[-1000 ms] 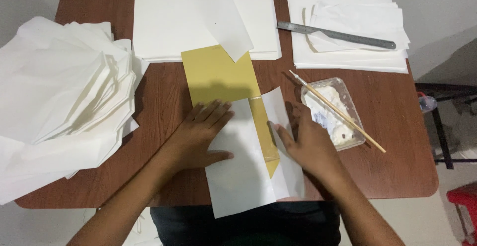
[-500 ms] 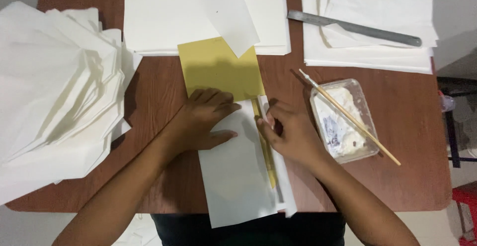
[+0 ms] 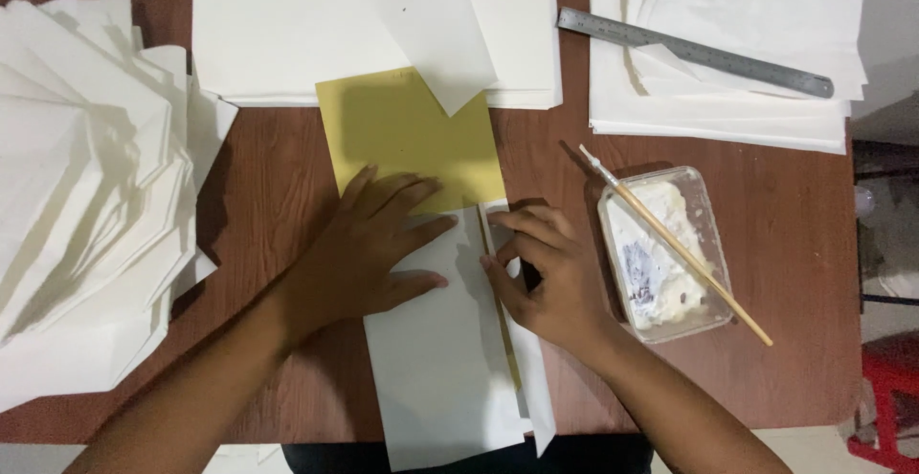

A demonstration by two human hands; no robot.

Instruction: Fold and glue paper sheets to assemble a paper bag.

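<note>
A white paper sheet [image 3: 436, 369] lies folded around a yellow card template [image 3: 407, 139] on the brown wooden table [image 3: 795, 244]. My left hand [image 3: 369, 249] lies flat on the sheet's left flap, fingers spread, pressing it down. My right hand [image 3: 546, 278] rests on the narrow right flap, fingertips pinching along the fold where a thin yellow strip of the card shows. The card's upper half sticks out above the sheet.
A clear plastic tub of white paste [image 3: 661, 254] with a thin brush [image 3: 675, 244] across it sits at the right. A steel ruler [image 3: 694, 53] lies on paper stacks at the back right. Folded white paper piles [image 3: 86, 196] fill the left; flat sheets [image 3: 316, 24] lie behind.
The right flap has been folded over the card and now lies nearly closed. My right hand moved up along the fold; my left hand stays pressing the left flap.
</note>
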